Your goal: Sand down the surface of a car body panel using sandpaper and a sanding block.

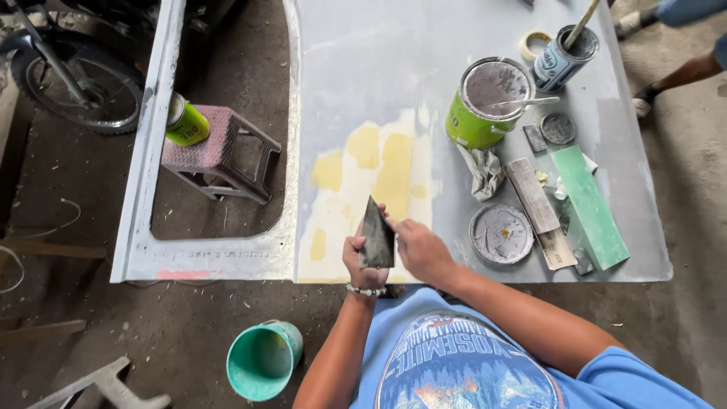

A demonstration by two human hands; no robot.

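The left hand [364, 261] grips a dark putty knife [377, 236] upright, blade up, just above the panel's near edge, while the right hand [421, 250] pinches its edge, seemingly wiping it. Beyond both hands lie yellow filler patches [379, 163]; an open green can [485, 102] stands farther right on the surface [394, 60].

Both hands, left [365, 261] and right [421, 250], meet, fingers closed.

grey scraper blade [377, 236], pale grey panel [394, 60] with yellow filler patches [394, 170], lime-green tin [485, 106], green sanding block [589, 204], teal bucket [263, 359], pink stool [219, 151]
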